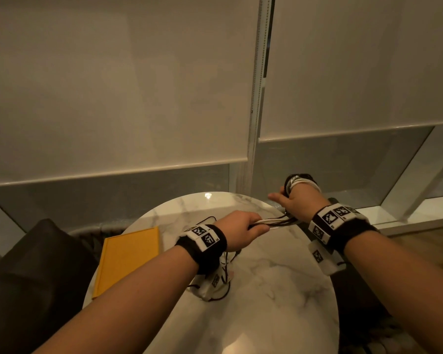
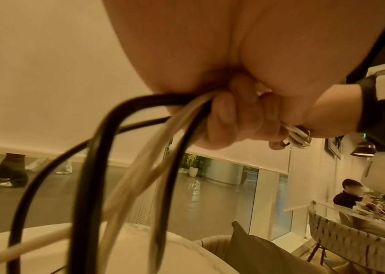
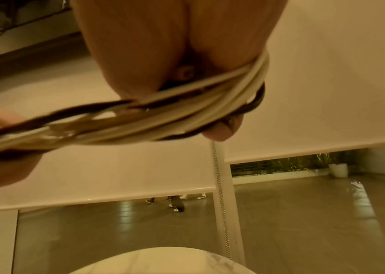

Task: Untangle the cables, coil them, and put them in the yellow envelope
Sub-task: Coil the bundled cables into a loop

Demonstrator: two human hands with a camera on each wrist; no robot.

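Observation:
A bundle of black and white cables [image 1: 274, 222] stretches taut between my hands above the round marble table [image 1: 279, 290]. My left hand [image 1: 243, 227] grips the bundle in a fist, and in the left wrist view its fingers [image 2: 224, 115] curl round the strands while loops of cable [image 2: 88, 166] hang below. My right hand [image 1: 296, 200] is raised at the table's far edge with the coiled cables [image 1: 301, 182] wound round its fingers, the thumb sticking out left. In the right wrist view the wraps [image 3: 187, 111] cross the palm. The yellow envelope [image 1: 128, 259] lies flat at the table's left.
Loose black cable ends [image 1: 223, 295] trail on the table under my left wrist. A dark chair [image 1: 31, 277] stands to the left. Lowered blinds with a bead chain [image 1: 253, 98] hang behind the table. A cushioned chair [image 2: 257, 250] and a woven chair [image 2: 350, 241] stand to the right.

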